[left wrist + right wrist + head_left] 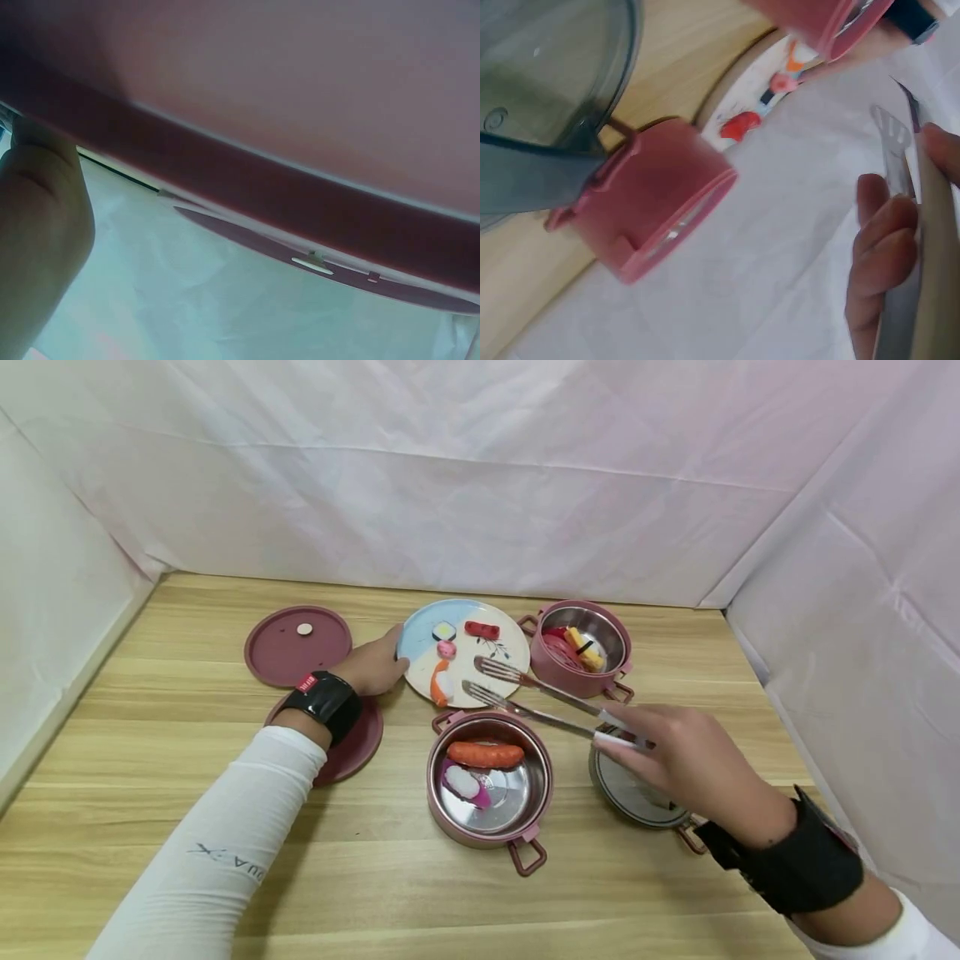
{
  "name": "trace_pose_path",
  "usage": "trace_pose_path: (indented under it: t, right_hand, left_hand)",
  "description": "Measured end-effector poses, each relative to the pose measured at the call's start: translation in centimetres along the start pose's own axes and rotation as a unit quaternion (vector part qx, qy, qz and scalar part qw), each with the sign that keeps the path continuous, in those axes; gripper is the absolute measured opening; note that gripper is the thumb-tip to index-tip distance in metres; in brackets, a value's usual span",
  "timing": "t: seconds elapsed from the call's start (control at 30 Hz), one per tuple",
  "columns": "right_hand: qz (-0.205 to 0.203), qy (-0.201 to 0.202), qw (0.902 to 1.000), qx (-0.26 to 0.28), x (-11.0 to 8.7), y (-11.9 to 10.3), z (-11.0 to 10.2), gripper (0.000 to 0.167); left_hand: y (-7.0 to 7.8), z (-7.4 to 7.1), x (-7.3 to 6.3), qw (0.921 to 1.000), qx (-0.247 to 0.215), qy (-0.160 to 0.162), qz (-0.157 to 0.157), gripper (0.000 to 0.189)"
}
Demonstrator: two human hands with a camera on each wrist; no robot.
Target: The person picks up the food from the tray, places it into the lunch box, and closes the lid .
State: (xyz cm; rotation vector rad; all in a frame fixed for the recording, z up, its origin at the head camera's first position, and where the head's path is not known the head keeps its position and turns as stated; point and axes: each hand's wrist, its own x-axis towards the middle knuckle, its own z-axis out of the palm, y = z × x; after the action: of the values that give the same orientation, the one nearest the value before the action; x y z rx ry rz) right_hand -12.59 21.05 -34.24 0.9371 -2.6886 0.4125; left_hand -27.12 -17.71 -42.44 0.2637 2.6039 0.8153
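Note:
My left hand (372, 666) pinches the left rim of a round blue-and-cream plate (514, 653) in the head view. On the plate lie a sushi roll (444, 631), a red piece (482, 630), a small pink piece (446, 649) and an orange-topped sushi (441, 683). My right hand (693, 764) grips metal tongs (558, 695). Their arms are spread with nothing between the tips, which overlap the plate's lower right. Nearer me, a pink pot (491, 839) contains a sausage (486, 755) and a white-and-purple sushi (463, 783).
A second pink pot (564, 675) with a yellow sushi (583, 649) stands right of the plate. Under my right hand is a glass-lidded pot (630, 793). Two maroon lids (296, 647) lie at left, one partly behind my left wrist. White cloth walls (480, 502) enclose the table.

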Motion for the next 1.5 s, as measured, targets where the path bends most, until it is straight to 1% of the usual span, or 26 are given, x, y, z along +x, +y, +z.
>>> trace_pose_path:
  t: [0.07, 0.13, 0.27, 0.37, 0.53, 0.7, 0.77, 0.93, 1.13, 1.37, 1.5]
  right_hand:
    - [0.015, -0.007, 0.9999, 0.002, 0.9, 0.6, 0.4, 0.040]
    - [0.021, -0.012, 0.9997, -0.005, 1.9, 1.4, 1.1, 0.039]
    - [0.022, -0.020, 0.9974, -0.066, 4.0, 2.6, 2.5, 0.040]
    - [0.030, -0.036, 0.9936, -0.103, 5.4, 3.2, 3.3, 0.037]
    - [0.059, -0.072, 0.9881, -0.123, 7.5, 3.6, 4.2, 0.036]
    - [0.073, -0.095, 0.9839, -0.133, 9.1, 3.9, 4.8, 0.035]
    - [0.077, -0.101, 0.9823, -0.138, 9.5, 4.1, 5.0, 0.034]
    - [0.086, -0.113, 0.9805, -0.136, 9.9, 4.2, 5.0, 0.035]
    - [0.091, -0.127, 0.9783, -0.137, 10.3, 3.8, 5.1, 0.037]
    - [0.089, -0.133, 0.9777, -0.137, 10.6, 3.3, 5.4, 0.026]
    - [0.091, -0.136, 0.9776, -0.133, 10.7, 3.3, 5.5, 0.029]
  left_hand:
    - [0.0, 0.1, 0.0, 1.0000, 0.002, 0.002, 0.003, 0.072]
    - [0.1, 0.1, 0.1, 1.0000, 0.002, 0.003, 0.006, 0.072]
    - [0.0, 0.2, 0.1, 1.0000, 0.006, 0.002, 0.005, 0.072]
    - [0.1, 0.1, 0.0, 1.0000, 0.005, 0.002, 0.004, 0.072]
    - [0.0, 0.0, 0.0, 0.9999, 0.007, 0.005, 0.006, 0.072]
    - [-0.1, 0.1, -0.1, 1.0000, 0.005, 0.006, 0.003, 0.072]
    - [-0.1, 0.2, -0.2, 1.0000, 0.000, 0.006, 0.003, 0.072]
    - [-0.1, 0.4, -0.2, 1.0000, 0.001, 0.006, 0.002, 0.072]
    - [-0.1, 0.3, 0.0, 1.0000, 0.000, 0.006, 0.007, 0.073]
    - [0.0, 0.3, -0.1, 0.9999, -0.002, 0.009, 0.005, 0.072]
    - [0.0, 0.4, 0.0, 1.0000, -0.001, 0.008, 0.004, 0.073]
